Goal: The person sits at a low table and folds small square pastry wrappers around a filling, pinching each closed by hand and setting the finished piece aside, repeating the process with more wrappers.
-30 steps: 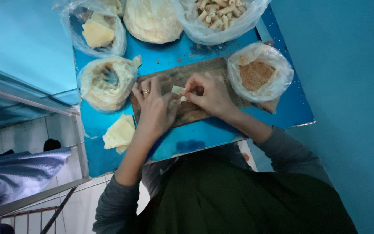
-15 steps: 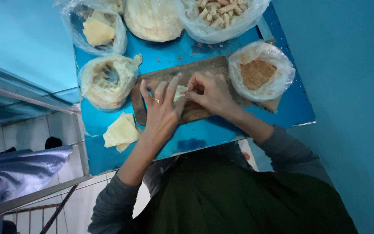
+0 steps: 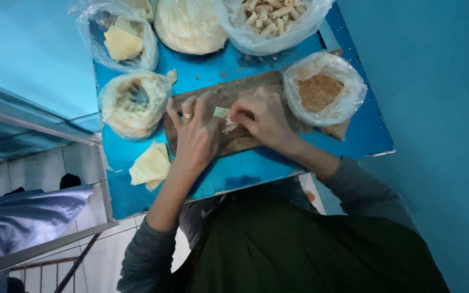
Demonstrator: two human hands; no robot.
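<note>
Hands together on pale wrapper (image 3: 225, 119) over board (image 3: 234, 138): left hand (image 3: 196, 135) flat, right hand (image 3: 264, 116) pinching it. Crumb bag (image 3: 324, 89) beside, on worktop (image 3: 278, 163).

Dim bluish light, slight motion blur

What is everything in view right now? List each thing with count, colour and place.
Table: one, blue, under everything.
Board: one, brown, centre of the table.
Wrapper: one, pale, on the board between the hands.
Bag of crumbs: one, brown fill, right of the board.
Bag of rolls: one, beige, top right.
Bag of round sheets: one, cream, top centre.
Bag of yellow squares: one, top left.
Bag of pale filling: one, left of the board.
Loose sheets: small stack, pale yellow, table's near left.
Left hand: ringed, on the board.
Right hand: on the wrapper.
</note>
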